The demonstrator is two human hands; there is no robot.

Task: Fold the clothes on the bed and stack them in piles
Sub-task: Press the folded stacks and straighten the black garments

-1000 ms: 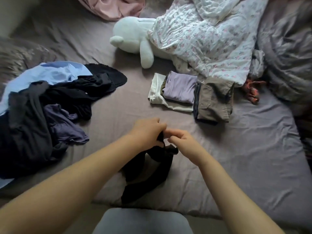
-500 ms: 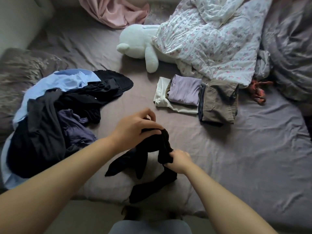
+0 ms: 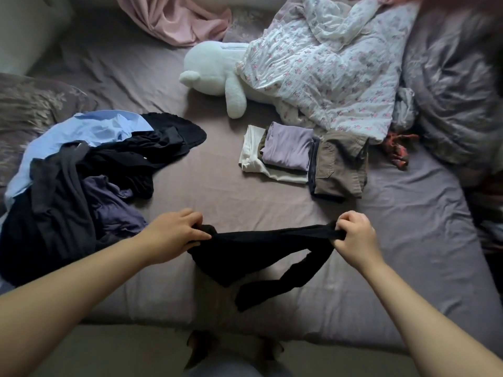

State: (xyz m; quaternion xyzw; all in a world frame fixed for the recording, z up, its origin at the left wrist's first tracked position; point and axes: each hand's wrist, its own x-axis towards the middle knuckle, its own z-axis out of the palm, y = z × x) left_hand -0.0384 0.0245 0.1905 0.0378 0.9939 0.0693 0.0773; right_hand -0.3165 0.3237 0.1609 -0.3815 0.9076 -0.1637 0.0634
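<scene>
Hands (image 3: 269,235) have spread, stretching black tights (image 3: 245,254).

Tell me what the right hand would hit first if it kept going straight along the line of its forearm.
Likely bare sheet first, then the folded brown trousers. The right hand, gripping the black garment, points up and left toward them, though height above the bed is unclear.

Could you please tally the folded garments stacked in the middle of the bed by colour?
Cream: 1
Lilac: 1
Olive, only an edge showing under the lilac one: 1
Khaki brown: 1
Dark, only an edge showing beneath the khaki one: 1
Total: 5
</scene>
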